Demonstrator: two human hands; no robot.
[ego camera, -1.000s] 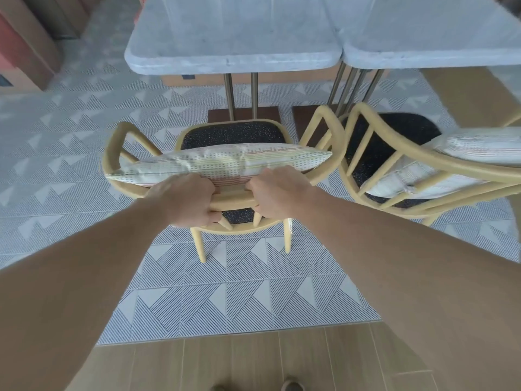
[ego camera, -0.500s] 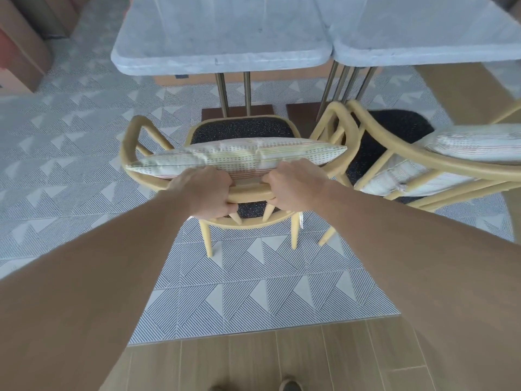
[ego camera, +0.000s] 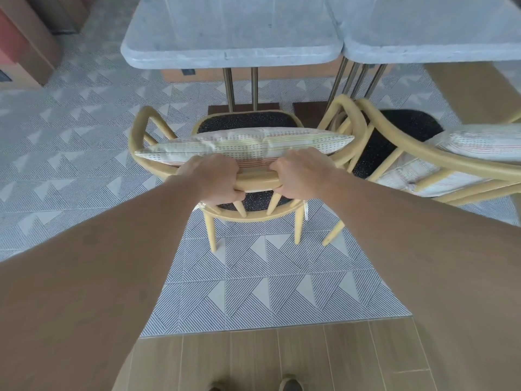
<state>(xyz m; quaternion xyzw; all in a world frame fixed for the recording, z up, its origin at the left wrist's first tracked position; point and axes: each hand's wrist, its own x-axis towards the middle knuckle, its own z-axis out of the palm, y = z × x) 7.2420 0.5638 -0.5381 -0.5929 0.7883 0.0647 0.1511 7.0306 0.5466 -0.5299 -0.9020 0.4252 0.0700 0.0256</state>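
A yellow wooden armchair (ego camera: 258, 180) with a dark speckled seat stands in front of me, facing a grey marble table (ego camera: 231, 32). A striped pale cushion (ego camera: 245, 145) leans against the inside of its backrest. My left hand (ego camera: 214, 179) grips the top rail of the backrest left of centre. My right hand (ego camera: 300, 176) grips the same rail right of centre. Both sets of fingers curl under the rail. The chair's right arm touches the neighbouring chair.
A second yellow chair (ego camera: 423, 156) with its own cushion (ego camera: 485, 141) stands at the right under a second marble table (ego camera: 434, 29). Metal table legs (ego camera: 241, 88) rise behind the seat. Patterned tile floor (ego camera: 70, 153) spreads left; wood planks (ego camera: 253, 359) lie at my feet.
The chair has slid forward and to the right toward the table, closing up against the neighbouring chair. Both hands kept their grip on the backrest rail.
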